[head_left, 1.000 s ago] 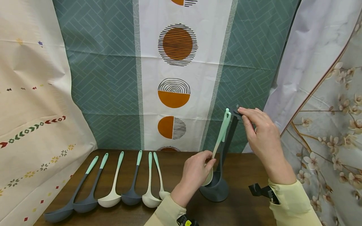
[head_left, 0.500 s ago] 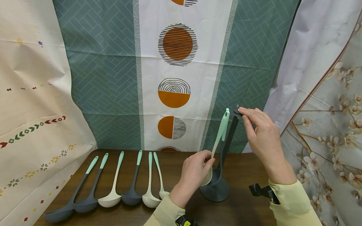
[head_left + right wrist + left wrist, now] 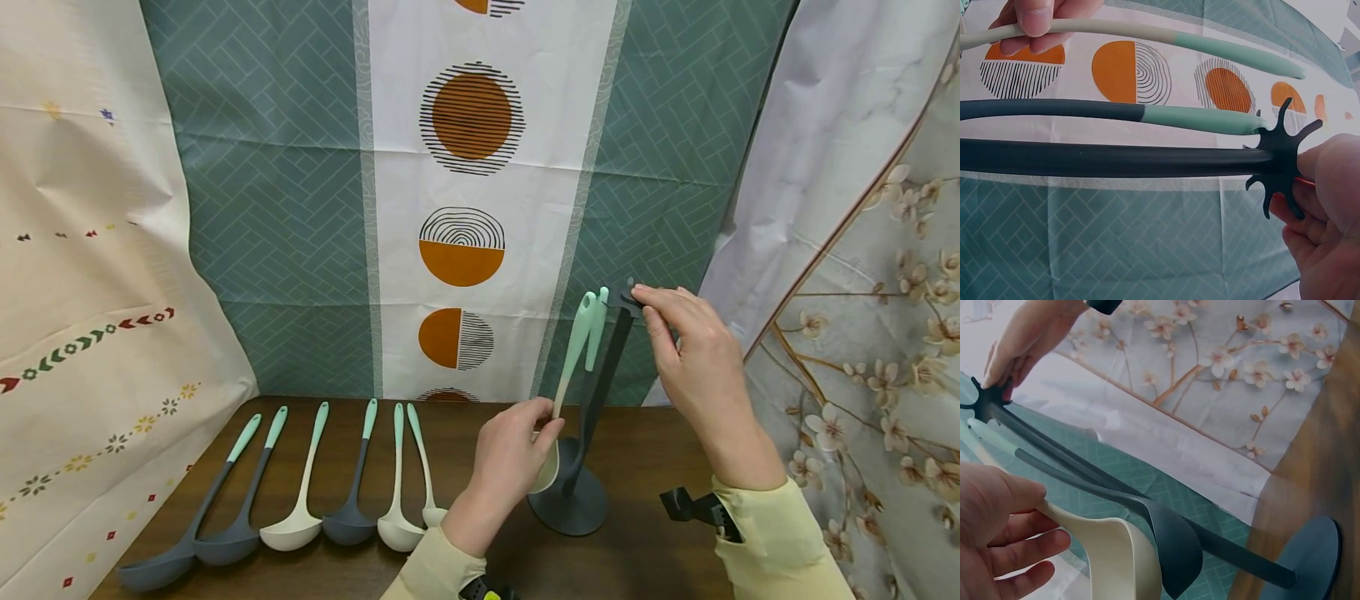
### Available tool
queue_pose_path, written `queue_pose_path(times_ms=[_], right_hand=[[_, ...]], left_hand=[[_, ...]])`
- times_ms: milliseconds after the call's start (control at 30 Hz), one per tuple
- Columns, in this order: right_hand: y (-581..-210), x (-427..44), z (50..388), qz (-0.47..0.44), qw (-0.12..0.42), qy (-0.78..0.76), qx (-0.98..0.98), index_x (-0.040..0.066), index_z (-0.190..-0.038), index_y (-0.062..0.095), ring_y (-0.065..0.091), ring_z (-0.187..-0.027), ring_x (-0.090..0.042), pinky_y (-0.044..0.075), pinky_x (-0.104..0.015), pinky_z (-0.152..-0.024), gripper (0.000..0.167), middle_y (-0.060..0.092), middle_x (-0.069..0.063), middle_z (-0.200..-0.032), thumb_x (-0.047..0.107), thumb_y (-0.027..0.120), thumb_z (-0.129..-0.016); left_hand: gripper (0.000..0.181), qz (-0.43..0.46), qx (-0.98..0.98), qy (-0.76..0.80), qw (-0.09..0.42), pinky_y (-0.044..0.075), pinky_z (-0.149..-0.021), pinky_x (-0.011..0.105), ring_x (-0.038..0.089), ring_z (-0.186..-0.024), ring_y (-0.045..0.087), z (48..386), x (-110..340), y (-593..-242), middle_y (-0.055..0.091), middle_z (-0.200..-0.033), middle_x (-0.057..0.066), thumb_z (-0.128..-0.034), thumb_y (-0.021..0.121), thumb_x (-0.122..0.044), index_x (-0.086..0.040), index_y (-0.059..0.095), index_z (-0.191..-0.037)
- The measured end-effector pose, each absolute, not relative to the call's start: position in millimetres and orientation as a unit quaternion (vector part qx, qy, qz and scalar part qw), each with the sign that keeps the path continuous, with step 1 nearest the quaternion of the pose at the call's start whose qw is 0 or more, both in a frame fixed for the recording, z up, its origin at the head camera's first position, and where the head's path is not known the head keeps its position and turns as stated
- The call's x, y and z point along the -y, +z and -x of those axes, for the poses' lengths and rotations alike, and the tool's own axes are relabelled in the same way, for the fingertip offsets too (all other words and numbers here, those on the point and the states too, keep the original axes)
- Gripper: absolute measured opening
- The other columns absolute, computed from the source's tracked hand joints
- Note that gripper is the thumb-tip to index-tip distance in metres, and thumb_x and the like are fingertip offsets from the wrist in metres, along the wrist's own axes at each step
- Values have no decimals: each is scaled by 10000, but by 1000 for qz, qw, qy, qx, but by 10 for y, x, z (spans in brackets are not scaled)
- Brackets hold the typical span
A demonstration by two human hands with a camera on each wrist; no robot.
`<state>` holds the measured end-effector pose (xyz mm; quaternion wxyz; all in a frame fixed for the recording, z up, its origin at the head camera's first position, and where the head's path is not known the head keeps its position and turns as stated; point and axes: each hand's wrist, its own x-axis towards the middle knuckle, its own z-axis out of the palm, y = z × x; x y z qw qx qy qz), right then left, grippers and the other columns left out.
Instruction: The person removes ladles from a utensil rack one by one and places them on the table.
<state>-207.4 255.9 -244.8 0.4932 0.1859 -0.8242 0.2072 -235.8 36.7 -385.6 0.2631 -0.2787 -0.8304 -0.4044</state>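
My left hand (image 3: 510, 450) pinches a cream ladle (image 3: 576, 342) with a mint-green handle end by its shaft, just above the bowl. The ladle stands nearly upright, apart from the dark utensil stand (image 3: 570, 510). At the stand's top, my right hand (image 3: 693, 358) grips the hook crown (image 3: 1284, 147) by one side. A dark grey ladle (image 3: 1204, 117) with a mint handle end hangs from a hook on the side toward my left hand. In the left wrist view its dark bowl (image 3: 1175, 553) sits right behind the cream bowl (image 3: 1113, 550).
Several ladles lie in a row on the brown wooden table (image 3: 637, 550), left of the stand, among them a dark ladle (image 3: 348, 523) and a cream ladle (image 3: 292, 529). A patterned cloth (image 3: 285, 208) hangs behind; a floral cloth (image 3: 862, 375) hangs at the right.
My left hand has drawn the cream ladle a little leftward, so its handle top stands apart from the crown and the hanging dark ladle shows more. My right hand stays at the crown.
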Motion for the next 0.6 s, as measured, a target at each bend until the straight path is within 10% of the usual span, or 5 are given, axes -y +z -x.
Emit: queue_pose_path(times_ms=[600], right_hand=[[-2459, -2557, 2075, -188, 491, 209, 825, 67, -1379, 770, 644, -1333, -402, 382, -441, -1253, 310, 773, -145, -1322, 18, 682, -1086]], left_hand=[[84, 247, 823, -434, 271, 561, -713, 310, 123, -822, 716, 2325, -191, -3936, 777, -945, -85, -984, 872, -203, -187, 805, -1033]])
